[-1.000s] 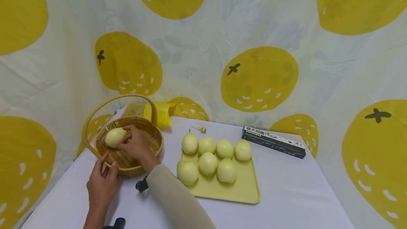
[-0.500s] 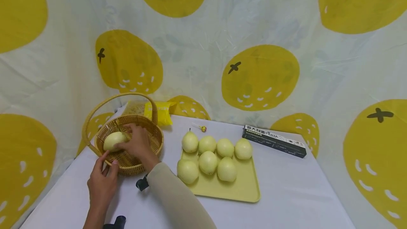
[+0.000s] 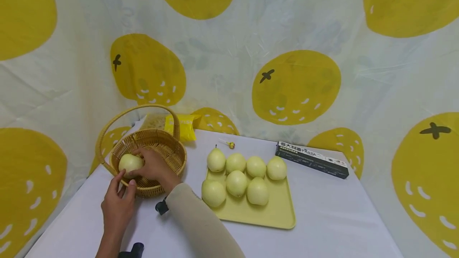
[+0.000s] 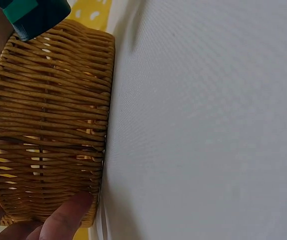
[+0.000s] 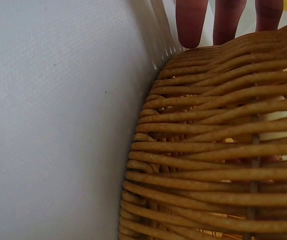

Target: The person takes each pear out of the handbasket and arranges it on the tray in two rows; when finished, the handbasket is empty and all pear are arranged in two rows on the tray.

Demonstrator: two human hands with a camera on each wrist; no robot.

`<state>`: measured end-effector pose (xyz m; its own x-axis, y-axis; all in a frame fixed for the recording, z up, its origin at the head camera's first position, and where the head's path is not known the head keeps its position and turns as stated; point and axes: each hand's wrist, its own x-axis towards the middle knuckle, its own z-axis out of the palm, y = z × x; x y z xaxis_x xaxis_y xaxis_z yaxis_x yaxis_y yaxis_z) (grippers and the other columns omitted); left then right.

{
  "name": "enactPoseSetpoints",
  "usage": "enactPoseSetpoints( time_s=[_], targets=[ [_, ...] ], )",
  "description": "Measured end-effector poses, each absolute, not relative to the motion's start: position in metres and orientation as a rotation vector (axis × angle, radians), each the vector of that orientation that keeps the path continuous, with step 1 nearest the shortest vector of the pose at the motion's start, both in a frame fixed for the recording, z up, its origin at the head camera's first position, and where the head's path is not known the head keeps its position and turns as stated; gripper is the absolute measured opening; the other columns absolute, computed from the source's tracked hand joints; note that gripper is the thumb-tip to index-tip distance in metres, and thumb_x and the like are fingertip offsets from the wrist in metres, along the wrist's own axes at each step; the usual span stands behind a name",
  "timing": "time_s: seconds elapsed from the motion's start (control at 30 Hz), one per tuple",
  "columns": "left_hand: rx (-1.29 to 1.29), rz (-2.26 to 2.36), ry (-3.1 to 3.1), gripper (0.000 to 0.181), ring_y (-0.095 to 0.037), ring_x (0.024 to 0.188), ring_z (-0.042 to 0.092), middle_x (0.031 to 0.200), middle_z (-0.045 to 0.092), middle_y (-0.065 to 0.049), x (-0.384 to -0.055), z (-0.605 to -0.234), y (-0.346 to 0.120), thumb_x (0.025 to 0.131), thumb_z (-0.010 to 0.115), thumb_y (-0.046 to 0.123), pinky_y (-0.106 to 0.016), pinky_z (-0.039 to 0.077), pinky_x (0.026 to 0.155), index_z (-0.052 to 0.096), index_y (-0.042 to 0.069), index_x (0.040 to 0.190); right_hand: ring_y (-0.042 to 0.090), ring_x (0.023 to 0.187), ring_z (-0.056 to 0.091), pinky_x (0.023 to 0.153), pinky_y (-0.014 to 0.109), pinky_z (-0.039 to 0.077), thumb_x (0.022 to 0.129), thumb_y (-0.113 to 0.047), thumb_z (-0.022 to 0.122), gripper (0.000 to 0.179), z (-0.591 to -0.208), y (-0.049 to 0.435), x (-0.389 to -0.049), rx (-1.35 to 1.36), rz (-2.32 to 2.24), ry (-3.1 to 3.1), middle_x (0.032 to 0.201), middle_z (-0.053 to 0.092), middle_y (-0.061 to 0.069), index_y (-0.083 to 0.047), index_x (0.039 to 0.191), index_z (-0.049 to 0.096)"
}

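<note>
A round woven basket (image 3: 177, 158) with a tall arched handle stands on the table at the left. Inside, near its left wall, is a pale yellow-green pear (image 3: 130, 165). My right hand (image 3: 154, 165) reaches over the basket's right front rim and grips this pear between thumb and fingers. At the front left rim, my left hand (image 3: 119, 206) holds the basket. The left wrist view shows a thumb (image 4: 67, 218) against the outer weave (image 4: 53, 115). Several fingers (image 5: 191, 22) show beyond the basket wall (image 5: 208, 145) in the right wrist view.
Several more pears (image 3: 236, 183) sit on a yellow tray (image 3: 276, 214) right of the basket. A lollipop (image 3: 230, 145) lies behind them. A black-and-white pasta box (image 3: 312, 159) is at the back right, and a yellow bag (image 3: 186, 128) behind the basket.
The pear in my right hand has moved lower into the basket and turned. My left hand stays at the front left rim.
</note>
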<state>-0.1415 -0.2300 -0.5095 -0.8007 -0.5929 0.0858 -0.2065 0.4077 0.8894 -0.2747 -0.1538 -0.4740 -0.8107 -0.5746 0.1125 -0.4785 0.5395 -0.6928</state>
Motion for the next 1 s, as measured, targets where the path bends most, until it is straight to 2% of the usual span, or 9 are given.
enactPoseSetpoints(
  time_s=[0.13,0.27,0.53,0.77,1.0],
  targets=[
    [0.684,-1.360,-2.277,0.061,-0.051,0.147,0.048,0.173,0.033,-0.019,-0.1420,-0.5094,-0.2304,0.111,0.050,0.039,-0.061,0.049,0.114,0.037,0.016,0.166,-0.001,0.094,0.060,0.075,0.012,0.053,0.083,-0.031,0.094,0.059,-0.4727,-0.1541,-0.2740,-0.878,-1.157,2.581,0.123,0.070,-0.011,-0.026,0.133,0.063],
    [0.686,-1.361,-2.273,0.061,-0.051,0.147,0.047,0.173,0.032,-0.019,-0.1428,-0.5097,-0.2307,0.111,0.050,0.039,-0.061,0.048,0.114,0.036,0.016,0.166,0.000,0.095,0.060,0.076,0.013,0.053,0.080,-0.031,0.096,0.061,-0.4730,-0.1555,-0.2750,-0.871,-1.166,2.600,0.123,0.070,-0.011,-0.026,0.132,0.063],
    [0.695,-1.361,-2.276,0.062,-0.052,0.147,0.047,0.173,0.030,-0.021,-0.1435,-0.5107,-0.2309,0.111,0.051,0.038,-0.061,0.048,0.114,0.035,0.016,0.167,-0.001,0.104,0.063,0.085,0.014,0.055,0.075,-0.031,0.099,0.065,-0.4750,-0.1564,-0.2762,-0.827,-1.232,2.684,0.122,0.072,-0.013,-0.029,0.133,0.068],
    [0.722,-1.381,-2.280,0.063,-0.051,0.152,0.040,0.175,0.026,-0.019,-0.1451,-0.5115,-0.2302,0.112,0.050,0.038,-0.065,0.046,0.117,0.032,0.017,0.168,0.000,0.111,0.063,0.087,0.014,0.054,0.076,-0.032,0.098,0.066,-0.4741,-0.1544,-0.2766,-0.835,-1.362,2.732,0.128,0.071,-0.015,-0.029,0.135,0.067],
    [0.728,-1.377,-2.287,0.063,-0.053,0.149,0.043,0.175,0.026,-0.020,-0.1442,-0.5089,-0.2293,0.112,0.049,0.040,-0.064,0.046,0.117,0.031,0.018,0.169,0.001,0.119,0.063,0.097,0.015,0.054,0.077,-0.034,0.096,0.067,-0.4707,-0.1515,-0.2740,-0.882,-1.433,2.821,0.131,0.069,-0.013,-0.030,0.137,0.066]
  ],
)
